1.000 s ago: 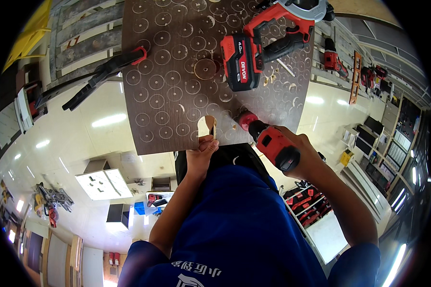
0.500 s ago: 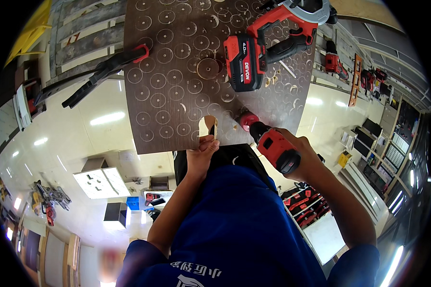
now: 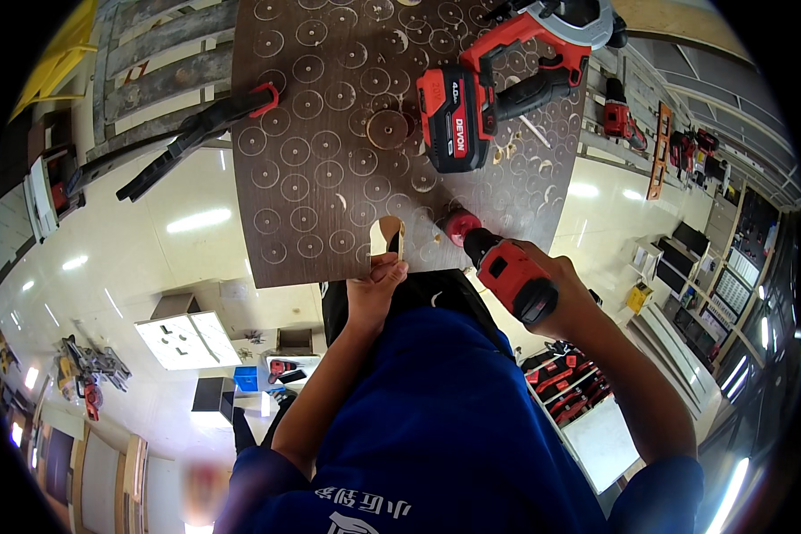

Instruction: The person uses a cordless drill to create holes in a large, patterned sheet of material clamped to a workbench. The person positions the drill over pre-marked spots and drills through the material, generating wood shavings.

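A dark brown board (image 3: 329, 160) covered in round cut marks lies in front of me. My right hand (image 3: 568, 298) grips a red and black cordless drill (image 3: 507, 271), whose round cutter (image 3: 461, 224) rests on the board near its front edge. My left hand (image 3: 376, 287) presses on that front edge, fingertips beside a keyhole-shaped cut-out (image 3: 387, 236). A loose wooden disc (image 3: 388, 129) sits on the board further back.
A red cordless circular saw (image 3: 498, 80) with a battery pack lies on the board's far right. A black clamp (image 3: 196, 133) with a red trigger holds the board's left edge. Tool racks (image 3: 685, 151) line the right side. Red cases (image 3: 565, 383) stand on the glossy floor.
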